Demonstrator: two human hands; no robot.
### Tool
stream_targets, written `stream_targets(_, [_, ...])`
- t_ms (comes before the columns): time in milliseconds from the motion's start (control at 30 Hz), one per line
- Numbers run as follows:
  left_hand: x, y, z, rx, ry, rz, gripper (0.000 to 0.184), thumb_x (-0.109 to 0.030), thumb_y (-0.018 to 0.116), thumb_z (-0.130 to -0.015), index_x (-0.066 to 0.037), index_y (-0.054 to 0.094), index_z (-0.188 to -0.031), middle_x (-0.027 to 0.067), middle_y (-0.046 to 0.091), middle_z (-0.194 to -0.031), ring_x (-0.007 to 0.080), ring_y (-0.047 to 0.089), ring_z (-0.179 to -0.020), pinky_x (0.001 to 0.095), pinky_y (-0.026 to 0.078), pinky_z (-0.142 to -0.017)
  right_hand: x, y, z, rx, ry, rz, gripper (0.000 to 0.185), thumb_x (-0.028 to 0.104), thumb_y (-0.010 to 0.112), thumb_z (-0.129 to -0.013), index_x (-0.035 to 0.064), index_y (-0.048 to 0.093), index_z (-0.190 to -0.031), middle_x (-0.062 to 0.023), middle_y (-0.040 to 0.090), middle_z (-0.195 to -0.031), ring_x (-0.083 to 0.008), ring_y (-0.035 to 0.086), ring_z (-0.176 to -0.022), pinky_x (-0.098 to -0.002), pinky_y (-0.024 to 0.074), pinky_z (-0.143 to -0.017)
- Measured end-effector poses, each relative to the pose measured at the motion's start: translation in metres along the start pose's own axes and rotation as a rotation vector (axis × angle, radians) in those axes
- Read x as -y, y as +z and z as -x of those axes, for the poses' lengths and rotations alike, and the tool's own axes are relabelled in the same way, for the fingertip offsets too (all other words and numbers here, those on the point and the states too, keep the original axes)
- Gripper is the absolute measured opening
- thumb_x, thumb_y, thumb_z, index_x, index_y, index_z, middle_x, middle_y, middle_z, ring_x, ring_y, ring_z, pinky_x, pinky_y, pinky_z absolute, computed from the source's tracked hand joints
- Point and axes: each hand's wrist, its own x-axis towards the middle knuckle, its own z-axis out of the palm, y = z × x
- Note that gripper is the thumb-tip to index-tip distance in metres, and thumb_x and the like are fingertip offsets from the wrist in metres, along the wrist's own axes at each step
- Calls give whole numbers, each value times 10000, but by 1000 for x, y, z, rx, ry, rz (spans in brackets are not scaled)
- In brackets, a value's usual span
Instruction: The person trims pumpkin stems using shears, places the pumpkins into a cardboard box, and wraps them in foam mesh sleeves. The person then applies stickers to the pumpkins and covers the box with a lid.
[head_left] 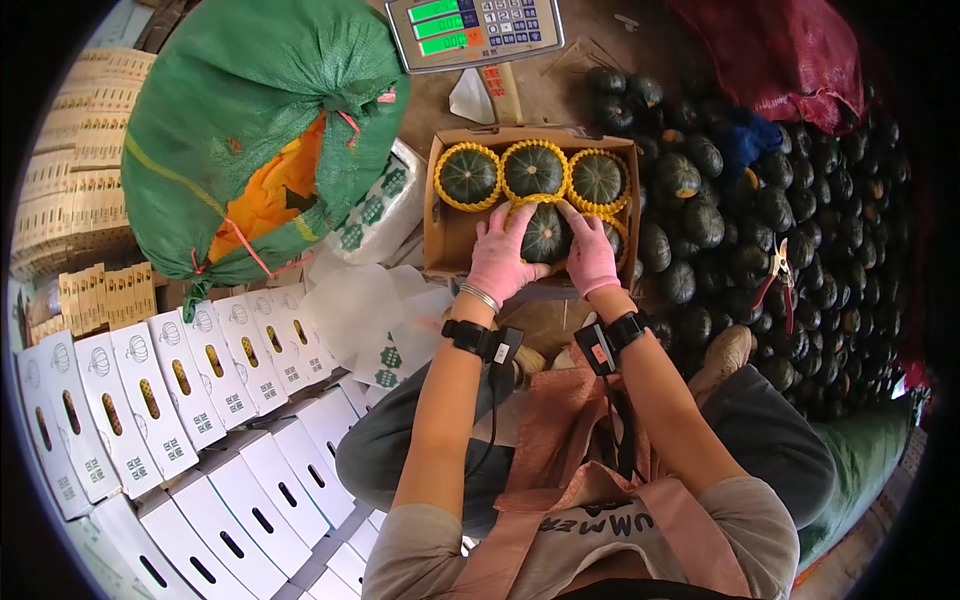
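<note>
A cardboard box (pixel 432 232) sits in front of me, open at the top. Three dark green pumpkins in yellow foam nets fill its far row, among them the middle pumpkin (pixel 533 170). Both pink-gloved hands grip another pumpkin (pixel 544 236) in the near row. My left hand (pixel 500 252) wraps its left side, thumb along the near edge. My right hand (pixel 590 252) presses its right side, partly covering one more netted pumpkin (pixel 616 236) in the near right corner. The near left part of the box shows bare cardboard.
A digital scale (pixel 478 30) stands beyond the box. Left are a green woven sack (pixel 250 90) and rows of white cartons (pixel 180 380). Loose pumpkins (pixel 700 225) cover the floor at right, with red-handled pruning shears (pixel 780 280) on them and a red mesh sack (pixel 780 60) behind.
</note>
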Motion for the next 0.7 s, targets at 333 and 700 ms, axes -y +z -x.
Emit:
stream_targets(333, [2, -8, 14, -52, 99, 1059, 936, -723, 493, -748, -33, 325, -1357, 159, 495, -1248, 290, 448, -1183, 394, 338, -1010, 15, -2, 6, -167, 88, -300, 1015, 433, 785, -652, 18, 212, -1380, -242, 366, -1293, -322, 419, -1177, -380, 359, -984])
stream_targets(700, [149, 18, 43, -349, -530, 274, 383, -329, 489, -871, -69, 550, -1145, 230, 584, -1065, 397, 557, -969, 446, 452, -803, 98, 91, -34, -289, -336, -248, 905, 312, 780, -488, 94, 364, -1262, -237, 316, -1244, -435, 339, -1133, -473, 324, -992])
